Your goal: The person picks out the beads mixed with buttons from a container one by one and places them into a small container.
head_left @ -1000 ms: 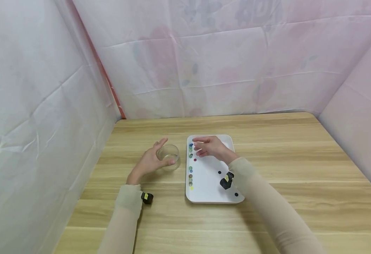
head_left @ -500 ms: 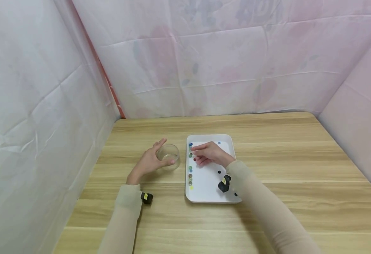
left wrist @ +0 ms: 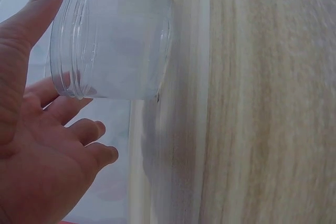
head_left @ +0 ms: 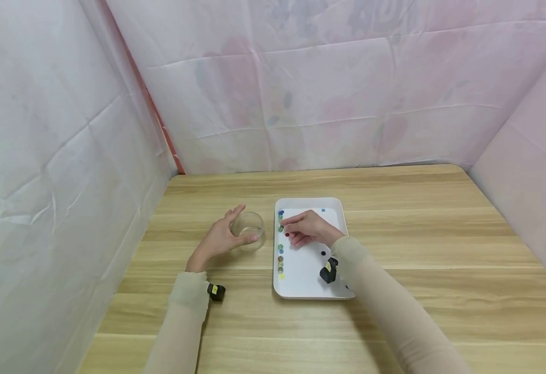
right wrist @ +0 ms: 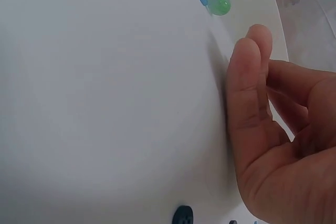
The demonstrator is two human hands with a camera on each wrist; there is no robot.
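Over the white tray (head_left: 308, 291), the right hand (head_left: 309, 228) has drawn back toward the bead row (head_left: 280, 257), fingers curled, whether pinching anything I cannot tell. Beside it, the left hand (head_left: 220, 238) stays spread against the clear jar (head_left: 248, 230), so picking continues.

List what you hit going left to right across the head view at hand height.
Left hand → clear jar → column of coloured beads along the white tray's left edge → right hand over the tray → bare wooden table.
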